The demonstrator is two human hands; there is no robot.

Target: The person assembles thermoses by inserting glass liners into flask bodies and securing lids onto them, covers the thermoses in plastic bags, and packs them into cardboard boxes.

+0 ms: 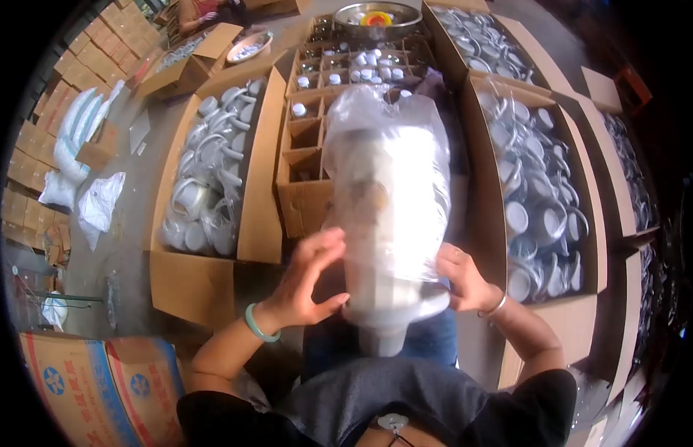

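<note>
In front of my body stands a large pale cylinder (376, 223) with a wide grey flange and a short narrow neck at its lower end. A clear plastic bag (424, 171) covers most of it from the far end; motion and glare blur its surface. My left hand (302, 283) is at the left side, fingers apart and curved, the thumb tip close to the flange. On the right, my right hand (469, 279) has its fingers bent at the bag's near edge, just above the flange. Part of those fingertips is hidden behind the bag.
Open cartons of bagged grey handled parts stand left (212, 164) and right (536, 201). Ahead is a divided carton (305, 167) with white-capped bottles, with a metal bowl (376, 21) beyond. A person (201, 15) sits at the far left. Printed cartons (100, 387) are at lower left.
</note>
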